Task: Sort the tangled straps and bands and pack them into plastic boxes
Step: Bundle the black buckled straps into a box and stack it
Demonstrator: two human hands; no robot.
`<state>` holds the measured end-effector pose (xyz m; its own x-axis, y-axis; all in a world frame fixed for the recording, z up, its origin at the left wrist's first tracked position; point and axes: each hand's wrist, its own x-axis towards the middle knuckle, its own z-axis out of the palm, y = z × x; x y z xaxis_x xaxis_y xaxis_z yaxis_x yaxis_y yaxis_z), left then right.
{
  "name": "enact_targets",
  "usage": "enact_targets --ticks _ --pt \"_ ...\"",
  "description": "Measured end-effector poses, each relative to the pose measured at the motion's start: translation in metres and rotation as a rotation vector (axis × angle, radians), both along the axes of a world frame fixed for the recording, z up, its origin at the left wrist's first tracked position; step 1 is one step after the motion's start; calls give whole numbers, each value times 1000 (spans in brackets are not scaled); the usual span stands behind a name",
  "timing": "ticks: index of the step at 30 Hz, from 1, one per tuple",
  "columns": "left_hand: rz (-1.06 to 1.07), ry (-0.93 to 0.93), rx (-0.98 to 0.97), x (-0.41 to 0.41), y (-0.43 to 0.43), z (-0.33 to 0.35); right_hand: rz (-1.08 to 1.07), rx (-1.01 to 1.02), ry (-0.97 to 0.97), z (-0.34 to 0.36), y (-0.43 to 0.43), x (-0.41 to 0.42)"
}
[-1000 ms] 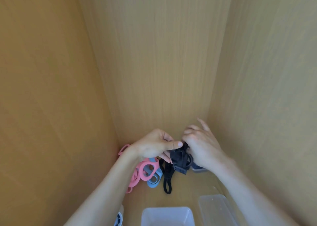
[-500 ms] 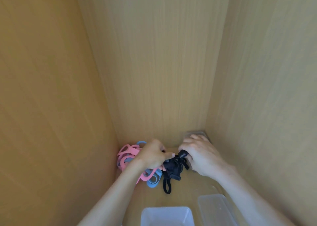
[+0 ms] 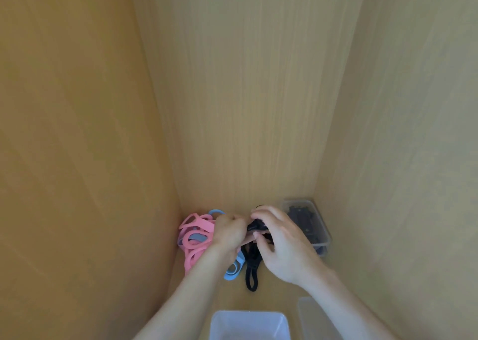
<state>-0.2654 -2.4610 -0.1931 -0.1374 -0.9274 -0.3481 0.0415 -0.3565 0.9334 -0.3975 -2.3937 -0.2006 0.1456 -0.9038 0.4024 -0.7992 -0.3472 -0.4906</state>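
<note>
A tangle of pink bands (image 3: 195,237) and light-blue bands (image 3: 234,271) lies in the back left corner of a wooden compartment. My left hand (image 3: 229,232) and my right hand (image 3: 280,241) meet over the pile, and both pinch a bunched black strap (image 3: 256,226). More black strap (image 3: 252,275) trails down toward me in a loop on the floor. A clear plastic box (image 3: 322,226) with black straps inside stands in the back right corner, just beyond my right hand.
A white plastic box (image 3: 249,323) sits open at the bottom edge, in front of the pile. A clear lid or box (image 3: 314,316) lies to its right. Wooden walls close in on the left, back and right.
Both hands have lowered from mid-air onto the pile with the black strap. The view has tipped, and the clear box with black straps in the back right corner has come into sight.
</note>
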Motion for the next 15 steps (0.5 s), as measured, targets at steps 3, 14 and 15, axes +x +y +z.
enact_targets --ticks 3,14,15 --pt "34 231 158 2 -3 0 46 -100 -29 -15 6 7" --pt "10 635 245 -14 22 5 -160 -444 -597 -24 5 21" --pt "-6 650 234 -15 24 6 -182 -424 -662 -22 5 22"
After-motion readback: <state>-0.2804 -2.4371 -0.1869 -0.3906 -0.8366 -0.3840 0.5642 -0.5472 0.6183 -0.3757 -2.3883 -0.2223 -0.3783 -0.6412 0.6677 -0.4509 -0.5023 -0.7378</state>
